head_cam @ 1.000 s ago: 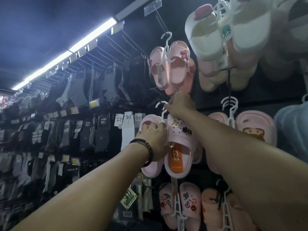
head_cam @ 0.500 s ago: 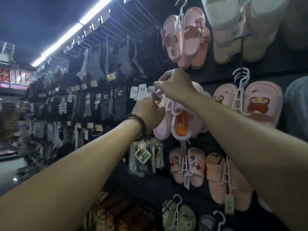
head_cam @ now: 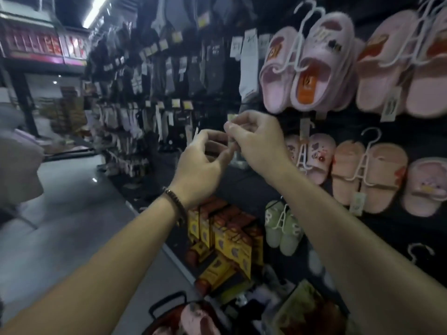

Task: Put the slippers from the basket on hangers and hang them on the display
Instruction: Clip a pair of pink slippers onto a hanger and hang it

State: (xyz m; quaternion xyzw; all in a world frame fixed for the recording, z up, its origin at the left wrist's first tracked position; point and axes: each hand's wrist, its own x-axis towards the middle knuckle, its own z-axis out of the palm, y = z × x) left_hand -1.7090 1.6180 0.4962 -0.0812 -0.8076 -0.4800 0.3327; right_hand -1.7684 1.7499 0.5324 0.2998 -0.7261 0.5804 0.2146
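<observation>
The pale pink slipper pair [head_cam: 321, 76] with an orange insole label hangs on its white hanger [head_cam: 294, 53] on the black display wall [head_cam: 254, 182], upper right. Both hands are below and left of it, apart from it. My left hand [head_cam: 200, 163] and my right hand [head_cam: 258, 141] are close together in mid-air with fingers loosely curled, and I see nothing in either. At the bottom edge, the dark basket [head_cam: 167, 304] holds a pink slipper [head_cam: 198, 320].
More pink, peach and green slipper pairs [head_cam: 370, 172] hang on hangers to the right and below. Socks [head_cam: 169, 76] on hooks fill the wall to the left. Yellow-orange boxes [head_cam: 227, 240] are stacked on the low shelf. A grey floor aisle [head_cam: 72, 213] runs along the left.
Both hands have let go of the pink slipper pair and its hanger and dropped down and left. The pair now hangs by itself. My view has tilted downward, showing the basket.
</observation>
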